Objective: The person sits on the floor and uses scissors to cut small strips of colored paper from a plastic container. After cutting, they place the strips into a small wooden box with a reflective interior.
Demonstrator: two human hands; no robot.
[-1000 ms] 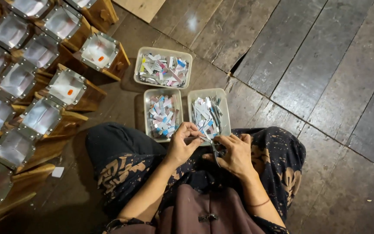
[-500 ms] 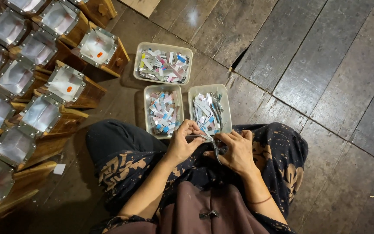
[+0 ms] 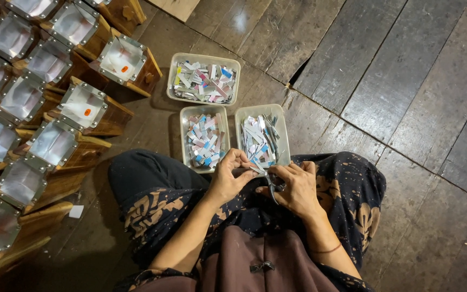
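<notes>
A person sits on a dark wooden plank floor with both hands together over the lap, just at the near edge of the right-hand tray. The left hand has its grip narrowed on a small paper strip, pinched between thumb and fingertips, so the strip runs rightward out of that hand toward the other one. The right hand has its grip closed around a pair of scissors, dark handles inside the fingers, the blades meeting the strip between the two hands; whether the blades are apart or together is too small to tell. Three pale plastic trays stand on the floor just ahead of the knees. The far tray holds a loose heap of cut strips in white, grey, pink and blue. The near left tray is filled with shorter pieces, many blue and pink. The near right tray, just beside it and touching the hands' side, holds longer grey, white and blue strips lying mostly lengthwise. To the left, well apart from the hands, rows of wooden boxes with shiny metal-framed tops stand tilted against one another.
</notes>
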